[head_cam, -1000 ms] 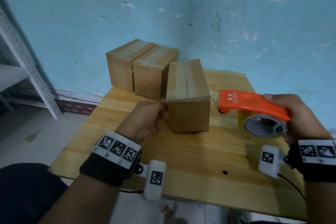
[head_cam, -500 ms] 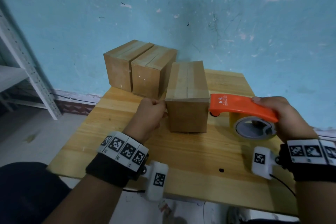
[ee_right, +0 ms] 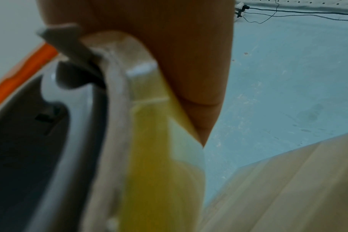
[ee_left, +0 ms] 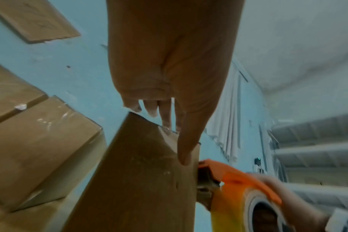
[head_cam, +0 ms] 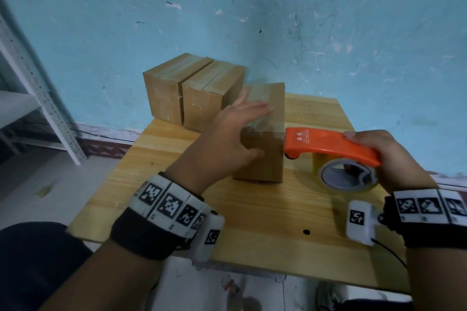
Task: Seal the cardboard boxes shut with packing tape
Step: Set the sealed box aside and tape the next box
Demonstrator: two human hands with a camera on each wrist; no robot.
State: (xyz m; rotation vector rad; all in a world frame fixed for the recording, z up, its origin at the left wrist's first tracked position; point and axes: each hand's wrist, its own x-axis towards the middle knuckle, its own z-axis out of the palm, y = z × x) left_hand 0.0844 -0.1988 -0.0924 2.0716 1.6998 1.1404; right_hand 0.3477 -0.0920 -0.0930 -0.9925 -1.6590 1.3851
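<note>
A small cardboard box (head_cam: 262, 156) stands near the middle of the wooden table (head_cam: 252, 222), with clear tape along its top. My left hand (head_cam: 227, 139) lies over its top near edge, fingers straight across the tape and thumb on the front face; the left wrist view shows the thumb (ee_left: 186, 150) pressing the box (ee_left: 141, 180). My right hand (head_cam: 389, 156) grips an orange tape dispenser (head_cam: 328, 146) with a yellowish tape roll (head_cam: 346, 177). Its nose touches the box's right upper edge. The roll (ee_right: 159, 157) fills the right wrist view.
Two more cardboard boxes (head_cam: 194, 91) stand side by side at the table's far left, against the blue wall, taped on top. A white metal shelf rack (head_cam: 38, 98) stands left of the table. The table's near half and far right corner are bare wood.
My left hand rose from the box's left front corner and now lies flat over its top. The right hand brought the dispenser left until its nose met the box.
</note>
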